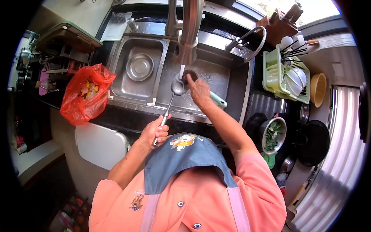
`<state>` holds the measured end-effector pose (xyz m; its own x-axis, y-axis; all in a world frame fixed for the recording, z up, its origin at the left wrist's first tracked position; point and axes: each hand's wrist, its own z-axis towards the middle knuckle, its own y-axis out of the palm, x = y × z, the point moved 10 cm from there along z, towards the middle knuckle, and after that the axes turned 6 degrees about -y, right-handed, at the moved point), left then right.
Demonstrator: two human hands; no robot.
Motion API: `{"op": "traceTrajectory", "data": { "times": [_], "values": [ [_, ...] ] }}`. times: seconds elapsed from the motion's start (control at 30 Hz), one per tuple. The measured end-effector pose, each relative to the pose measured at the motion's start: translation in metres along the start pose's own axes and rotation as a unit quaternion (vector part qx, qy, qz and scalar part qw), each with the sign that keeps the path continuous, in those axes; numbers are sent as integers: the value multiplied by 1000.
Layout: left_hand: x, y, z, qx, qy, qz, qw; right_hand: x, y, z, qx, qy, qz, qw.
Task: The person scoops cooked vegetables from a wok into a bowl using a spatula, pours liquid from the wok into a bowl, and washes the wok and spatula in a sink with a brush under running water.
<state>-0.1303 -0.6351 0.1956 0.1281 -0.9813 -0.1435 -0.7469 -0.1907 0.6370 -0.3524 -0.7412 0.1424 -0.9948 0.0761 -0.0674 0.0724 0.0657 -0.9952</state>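
My left hand (154, 132) is wrapped round the handle of a metal ladle (178, 88), which slants up into the right sink basin (216, 65). Water runs from the faucet (188, 42) onto the ladle's bowl. Beside the bowl, my right hand (199, 92) presses its fingers on a dark brown scrubbing pad (189, 73); its palm side is hidden. Partly behind my right wrist lies a pale green handle-like thing (218, 100), whose kind I cannot make out.
A round metal bowl (140, 67) sits in the left basin. An orange-red plastic bag (83, 110) with food scraps hangs at the left. At the right are a green dish rack (272, 71), a knife block (276, 29), a pot of leafy greens (273, 135) and a black pan (315, 143).
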Motion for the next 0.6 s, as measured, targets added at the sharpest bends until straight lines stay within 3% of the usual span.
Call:
{"op": "traceTrajectory", "data": {
  "times": [0.03,0.17,0.27,0.3,0.4,0.43,0.5,0.53,0.6],
  "values": [
    [-1,-2,-3,1,-2,-1,1000,10,-1,1,-19,33,39,999],
    [0,5,-4,-32,-37,-22,999,-34,-13,-19,-10,-107,16,994],
    [2,6,-1,-19,-34,-6,999,-17,-18,-10,31,-50,54,997],
    [3,7,-3,-17,-32,2,999,-1,-14,-2,21,9,65,998],
    [12,-1,-5,28,8,86,996,1,-27,-2,0,40,129,991],
    [15,-4,-4,47,26,124,991,-14,-41,-7,-12,-1,114,993],
    [36,-16,-4,181,110,349,913,-27,-47,-10,-4,-20,109,994],
    [48,-16,-8,242,150,453,845,-30,-50,-10,0,-28,106,994],
    [69,-8,-18,272,268,590,711,-1,-36,-1,-56,53,164,983]
  ]
}}
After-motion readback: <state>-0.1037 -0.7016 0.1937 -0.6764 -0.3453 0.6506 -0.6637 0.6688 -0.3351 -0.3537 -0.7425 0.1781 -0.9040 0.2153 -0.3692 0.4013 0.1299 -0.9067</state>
